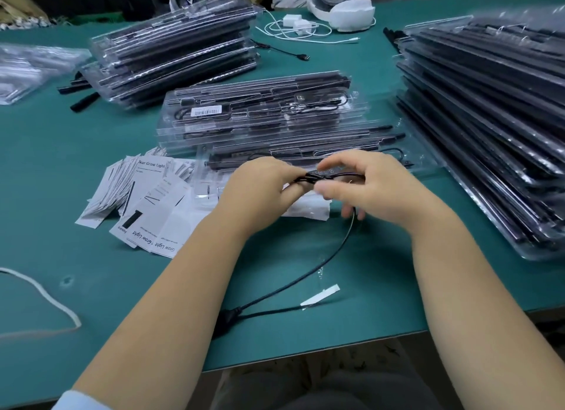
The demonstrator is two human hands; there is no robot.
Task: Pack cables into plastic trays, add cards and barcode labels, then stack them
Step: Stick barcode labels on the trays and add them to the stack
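My left hand (260,186) and my right hand (367,186) meet over the green table and both pinch a black cable (331,258) with a flat inline controller between the fingers. The cable hangs from my right hand and loops down to a black splitter near the table's front edge. Just behind my hands lies a clear plastic tray (308,155) with black light bars in it. Behind that stands a stack of packed trays (260,110) with a white barcode label (205,111) on top. White "Grow Light" cards (143,201) lie spread to the left.
A tall pile of packed trays (489,128) fills the right side, another pile (177,48) stands at the back left. Empty clear trays (30,70) lie far left. White charger cables (299,27) lie at the back, a white cord (46,296) front left, a white paper strip (321,295) near the cable.
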